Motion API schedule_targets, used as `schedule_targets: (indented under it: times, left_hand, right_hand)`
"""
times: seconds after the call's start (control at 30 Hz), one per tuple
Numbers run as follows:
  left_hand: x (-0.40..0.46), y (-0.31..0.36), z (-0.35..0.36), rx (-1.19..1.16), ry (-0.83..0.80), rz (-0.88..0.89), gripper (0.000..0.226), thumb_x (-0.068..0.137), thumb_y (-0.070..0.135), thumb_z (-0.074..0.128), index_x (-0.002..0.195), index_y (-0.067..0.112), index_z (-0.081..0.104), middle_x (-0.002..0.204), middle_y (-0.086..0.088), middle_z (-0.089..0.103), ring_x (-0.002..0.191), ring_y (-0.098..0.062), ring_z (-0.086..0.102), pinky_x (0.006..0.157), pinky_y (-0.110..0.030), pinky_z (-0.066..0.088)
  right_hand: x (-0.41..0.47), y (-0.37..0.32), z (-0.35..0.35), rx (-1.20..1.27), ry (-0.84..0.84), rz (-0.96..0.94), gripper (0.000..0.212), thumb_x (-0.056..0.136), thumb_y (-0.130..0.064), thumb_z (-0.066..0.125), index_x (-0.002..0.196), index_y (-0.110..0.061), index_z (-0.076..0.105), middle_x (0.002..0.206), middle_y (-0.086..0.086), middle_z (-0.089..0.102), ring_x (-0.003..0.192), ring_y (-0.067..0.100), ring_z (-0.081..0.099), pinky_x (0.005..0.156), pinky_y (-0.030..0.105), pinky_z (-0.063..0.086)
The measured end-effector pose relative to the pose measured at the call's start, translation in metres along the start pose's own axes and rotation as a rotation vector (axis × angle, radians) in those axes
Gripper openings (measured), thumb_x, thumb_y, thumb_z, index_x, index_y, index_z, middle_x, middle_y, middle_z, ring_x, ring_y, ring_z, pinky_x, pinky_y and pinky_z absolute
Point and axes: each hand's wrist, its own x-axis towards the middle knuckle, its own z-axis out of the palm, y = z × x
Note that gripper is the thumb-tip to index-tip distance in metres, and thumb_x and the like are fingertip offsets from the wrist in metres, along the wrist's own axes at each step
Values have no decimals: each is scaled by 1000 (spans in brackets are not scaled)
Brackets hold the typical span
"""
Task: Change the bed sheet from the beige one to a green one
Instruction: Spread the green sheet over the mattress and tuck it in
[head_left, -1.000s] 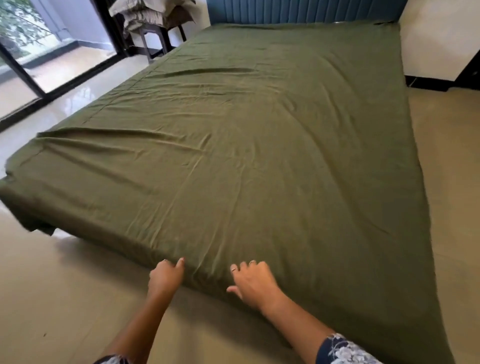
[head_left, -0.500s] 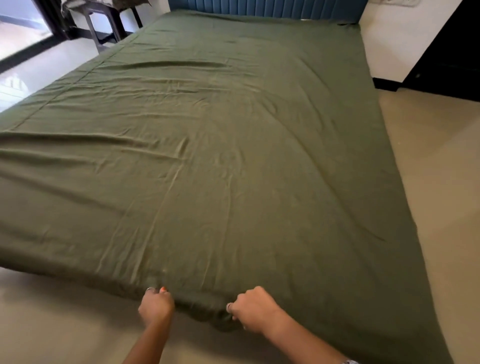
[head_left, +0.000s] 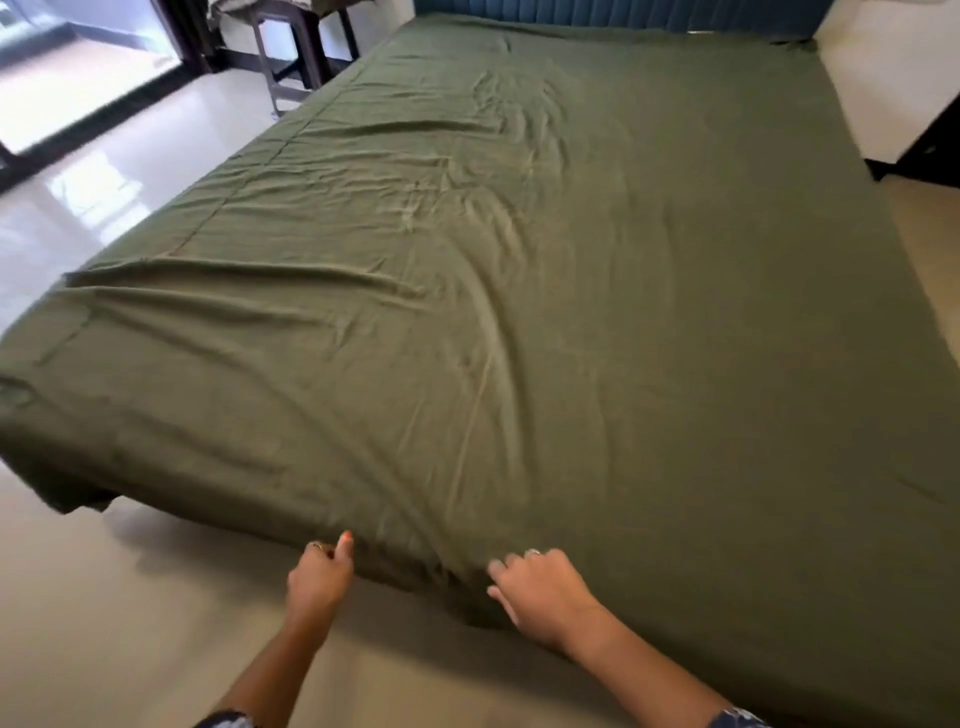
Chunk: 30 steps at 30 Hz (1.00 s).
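Observation:
A dark green sheet (head_left: 571, 270) covers the whole bed, wrinkled across its left and middle parts. Both hands are at the sheet's near edge, at the foot of the bed. My left hand (head_left: 318, 574) grips the hanging edge with curled fingers, thumb up against the cloth. My right hand (head_left: 540, 587) also holds the edge, its fingers curled into bunched fabric that puckers between the two hands. Folds fan out from that spot across the sheet. No beige sheet is on the bed.
A blue padded headboard (head_left: 597, 10) stands at the far end. A dark stool (head_left: 291, 57) carrying folded pale cloth sits beside the bed's far left corner, near a glass door (head_left: 78, 62). Glossy beige floor (head_left: 104, 597) surrounds the bed. Dark furniture (head_left: 930, 145) stands at the right.
Both hands went from lying on the sheet's edge to gripping it; fresh folds now radiate from the gripped spot. The view has swung left and widened.

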Motion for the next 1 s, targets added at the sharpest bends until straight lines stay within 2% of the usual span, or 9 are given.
schedule_targets:
  times: [0.07, 0.17, 0.3, 0.4, 0.47, 0.63, 0.77, 0.87, 1.0]
  left_hand:
    - [36, -8, -24, -48, 36, -20, 46, 98, 41, 46, 96, -2, 62, 104, -26, 63, 106, -41, 56, 91, -43, 47]
    - [81, -18, -44, -129, 87, -61, 55, 95, 48, 46, 95, -3, 65, 101, -24, 66, 104, -41, 59, 92, -44, 49]
    - [129, -24, -60, -227, 128, -139, 67, 92, 55, 45, 107, -9, 60, 106, -26, 65, 101, -41, 62, 89, -45, 52]
    - [148, -23, -64, -253, 109, -150, 56, 94, 48, 48, 104, -6, 60, 102, -25, 65, 88, -39, 65, 74, -40, 56]
    - [154, -23, -64, -209, 95, -106, 45, 97, 39, 47, 97, -4, 60, 102, -25, 65, 96, -40, 62, 84, -39, 51]
    - [152, -21, -78, -161, 66, -3, 25, 98, 18, 46, 78, 5, 52, 101, -25, 64, 104, -38, 55, 88, -36, 41]
    - [164, -41, -103, -217, 122, -18, 22, 96, 17, 46, 89, 3, 60, 100, -25, 64, 96, -41, 59, 90, -42, 48]
    - [167, -61, -123, -52, 67, 66, 24, 97, 25, 48, 90, 7, 62, 102, -20, 64, 100, -38, 58, 84, -36, 46]
    - [197, -75, -160, 168, -132, 127, 39, 95, 46, 48, 75, 14, 56, 94, -15, 66, 97, -35, 61, 82, -39, 51]
  right_hand:
    - [48, -34, -3, -12, 70, -18, 40, 52, -53, 85, 74, -23, 69, 60, -6, 60, 47, 12, 58, 40, 19, 37]
    - [104, -78, -9, -27, 176, -13, 49, 53, -58, 81, 86, -23, 70, 69, -6, 60, 52, 14, 59, 45, 22, 39]
    - [152, -114, -13, -51, 82, 4, 57, 45, -63, 84, 79, -19, 69, 64, 1, 60, 51, 20, 59, 48, 27, 40]
    - [164, -122, -23, -79, -57, 8, 46, 80, -48, 70, 108, -13, 60, 94, 10, 65, 85, 27, 65, 61, 32, 35]
    - [173, -121, -18, -91, -7, 0, 34, 97, -37, 49, 121, -13, 48, 116, 11, 60, 107, 29, 59, 69, 34, 30]
    - [175, -133, -37, -168, -86, -118, 23, 100, -13, 38, 113, -12, 56, 115, 10, 64, 106, 32, 61, 62, 32, 27]
    - [172, -165, -56, -170, -104, -157, 14, 84, -20, 60, 97, -15, 65, 94, 9, 71, 87, 27, 69, 47, 26, 4]
    - [184, -188, -52, -141, -228, -190, 24, 95, -11, 44, 114, -9, 59, 119, 12, 63, 110, 33, 60, 61, 28, 26]
    - [227, -193, -70, -164, -145, -130, 34, 102, -32, 37, 113, -10, 61, 119, 12, 62, 110, 33, 60, 71, 33, 29]
